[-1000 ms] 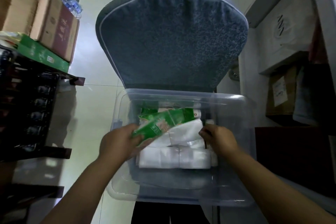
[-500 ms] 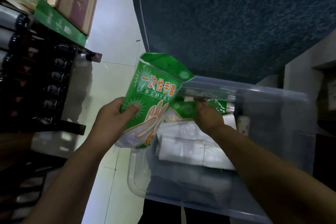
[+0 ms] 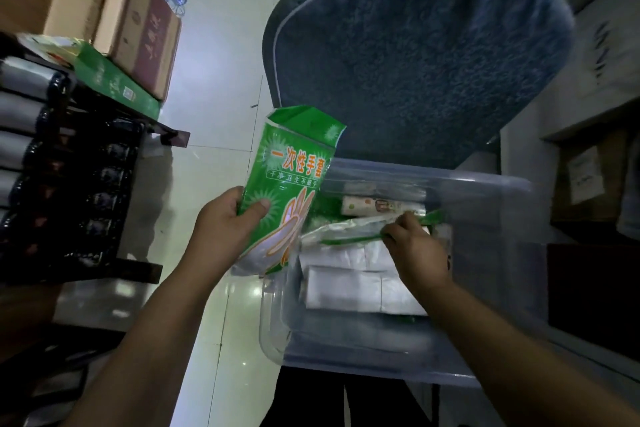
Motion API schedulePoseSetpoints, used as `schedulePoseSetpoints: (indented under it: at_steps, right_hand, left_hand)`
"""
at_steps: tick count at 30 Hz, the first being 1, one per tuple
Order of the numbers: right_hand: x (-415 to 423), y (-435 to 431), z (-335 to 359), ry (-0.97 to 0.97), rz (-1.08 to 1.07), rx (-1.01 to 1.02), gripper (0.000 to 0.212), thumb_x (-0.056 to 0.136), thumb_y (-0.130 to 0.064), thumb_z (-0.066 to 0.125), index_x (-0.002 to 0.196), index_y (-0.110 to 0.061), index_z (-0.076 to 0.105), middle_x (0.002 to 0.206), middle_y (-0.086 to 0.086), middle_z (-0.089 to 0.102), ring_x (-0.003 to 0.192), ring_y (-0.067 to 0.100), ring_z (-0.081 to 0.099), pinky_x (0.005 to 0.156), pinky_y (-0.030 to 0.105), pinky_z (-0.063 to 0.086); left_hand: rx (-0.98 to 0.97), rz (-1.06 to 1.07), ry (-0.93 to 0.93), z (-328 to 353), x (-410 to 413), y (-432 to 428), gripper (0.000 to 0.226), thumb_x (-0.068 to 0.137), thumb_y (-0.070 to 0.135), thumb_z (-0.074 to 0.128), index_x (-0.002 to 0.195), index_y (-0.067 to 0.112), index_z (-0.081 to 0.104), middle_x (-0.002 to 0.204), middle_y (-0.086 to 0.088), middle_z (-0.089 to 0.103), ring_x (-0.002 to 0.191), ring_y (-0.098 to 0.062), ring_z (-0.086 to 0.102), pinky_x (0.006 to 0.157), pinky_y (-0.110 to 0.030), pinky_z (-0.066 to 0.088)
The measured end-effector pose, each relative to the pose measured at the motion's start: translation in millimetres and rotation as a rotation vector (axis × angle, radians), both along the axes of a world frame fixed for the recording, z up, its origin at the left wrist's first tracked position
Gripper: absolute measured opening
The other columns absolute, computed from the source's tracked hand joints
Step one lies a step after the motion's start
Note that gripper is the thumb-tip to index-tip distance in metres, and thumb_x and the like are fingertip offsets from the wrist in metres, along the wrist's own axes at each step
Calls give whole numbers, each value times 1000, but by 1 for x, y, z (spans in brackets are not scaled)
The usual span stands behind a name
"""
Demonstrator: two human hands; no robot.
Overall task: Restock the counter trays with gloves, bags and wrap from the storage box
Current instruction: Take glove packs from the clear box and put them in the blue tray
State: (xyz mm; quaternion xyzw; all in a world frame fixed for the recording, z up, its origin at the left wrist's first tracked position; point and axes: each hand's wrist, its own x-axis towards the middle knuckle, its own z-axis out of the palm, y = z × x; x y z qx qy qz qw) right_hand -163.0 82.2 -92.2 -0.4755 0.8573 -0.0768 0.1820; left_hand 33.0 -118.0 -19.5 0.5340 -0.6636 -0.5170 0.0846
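Note:
My left hand (image 3: 227, 224) holds a green pack of disposable gloves (image 3: 289, 184) upright, just left of the clear storage box (image 3: 485, 288). Inside the box, my right hand (image 3: 412, 248) is pinched on a second green glove pack (image 3: 349, 230) that lies flat on folded white plastic bags (image 3: 349, 282). A patterned roll of wrap (image 3: 377, 206) lies along the box's far wall. The counter trays are out of view.
A blue-grey chair back (image 3: 415, 52) rises behind the box, which rests on the seat. Cardboard boxes (image 3: 114, 14) and a green carton (image 3: 114, 80) sit on a dark shelf (image 3: 69, 184) at left. Shelving with boxes (image 3: 585, 180) stands at right. Pale floor tiles (image 3: 214, 80) show between.
My left hand lifted the green glove pack out of the box and turned it upright. My right hand moved to the second glove pack and took hold of it.

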Motion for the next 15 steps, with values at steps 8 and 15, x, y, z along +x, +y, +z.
schedulePoseSetpoints:
  at_steps: [8, 15]
  right_hand:
    - [-12, 5, 155, 151, 154, -201, 9, 75, -17, 72, 81, -16, 65, 82, 8, 61, 55, 32, 59, 38, 32, 43]
    - [-14, 3, 247, 188, 159, -284, 14, 85, -23, 59, 88, -12, 67, 98, 11, 62, 74, 34, 63, 53, 41, 51]
  left_hand:
    - [5, -167, 70, 66, -47, 19, 9, 89, 24, 57, 92, 20, 65, 89, -7, 71, 84, -24, 66, 75, -36, 50]
    - [205, -391, 268, 126, -91, 74, 14, 95, 20, 48, 94, 20, 62, 85, 5, 67, 75, -4, 64, 60, -14, 47]
